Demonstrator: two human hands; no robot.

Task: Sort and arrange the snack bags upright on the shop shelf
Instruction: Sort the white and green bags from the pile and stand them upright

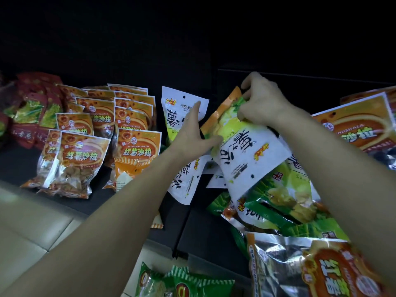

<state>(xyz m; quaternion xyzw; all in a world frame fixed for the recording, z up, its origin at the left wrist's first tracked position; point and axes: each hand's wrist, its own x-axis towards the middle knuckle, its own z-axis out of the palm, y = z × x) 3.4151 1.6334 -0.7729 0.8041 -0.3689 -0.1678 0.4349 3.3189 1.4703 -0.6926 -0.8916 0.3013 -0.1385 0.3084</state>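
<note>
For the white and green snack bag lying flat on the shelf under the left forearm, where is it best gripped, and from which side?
Probably its near sealed edge, from the front. The flat-lying white and green snack bag has its hang-hole end toward the shelf's front, free of the pile; its far end is hidden behind the left hand.

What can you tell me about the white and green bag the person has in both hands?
The white and green bag is glossy plastic with black brush lettering, a green picture and an orange edge. It is held upside down and tilted above a heap of similar bags. The right hand grips its raised end; the left hand touches its side, fingers straight.
</note>
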